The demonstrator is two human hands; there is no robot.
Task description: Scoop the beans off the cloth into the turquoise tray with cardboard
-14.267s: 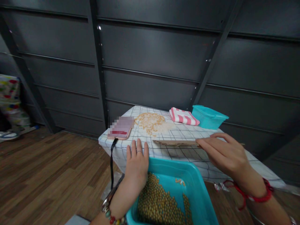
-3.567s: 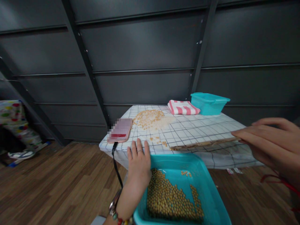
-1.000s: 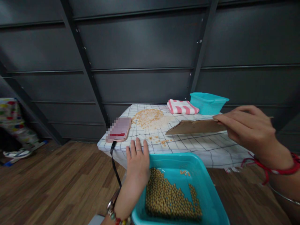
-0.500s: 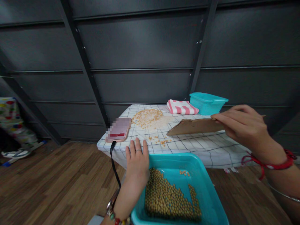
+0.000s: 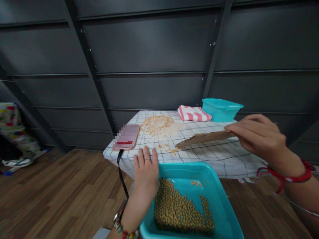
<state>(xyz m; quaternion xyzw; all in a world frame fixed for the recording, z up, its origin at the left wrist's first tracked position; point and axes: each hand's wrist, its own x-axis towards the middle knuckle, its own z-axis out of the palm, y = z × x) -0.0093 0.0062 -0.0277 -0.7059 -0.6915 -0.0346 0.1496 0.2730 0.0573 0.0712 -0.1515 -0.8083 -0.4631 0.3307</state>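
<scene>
My right hand (image 5: 260, 137) pinches a torn-edged piece of brown cardboard (image 5: 205, 137) above the checked cloth, its far end low beside a few loose yellow kernels (image 5: 174, 150). My left hand (image 5: 146, 171) lies with fingers stretched out, at the upper left corner of a turquoise tray (image 5: 221, 196) and the table's front edge; its thumb is hidden. In the tray, round tan beans (image 5: 179, 209) cover the left and lower part, with a few yellow kernels (image 5: 196, 183) apart near its far side. A heap of yellow kernels with pale powder (image 5: 158, 125) sits on the table.
The table wears a white checked cloth (image 5: 206, 154). At its left lies a pink phone-like device (image 5: 127, 136) with a black strap (image 5: 122, 176) hanging down. A folded pink-striped towel (image 5: 194, 113) and a smaller turquoise bin (image 5: 220, 110) stand at the back, before a dark panelled wall.
The cardboard in my right hand has tipped flatter, and its left end has shifted slightly left and down towards the loose kernels. My left hand has stayed in place.
</scene>
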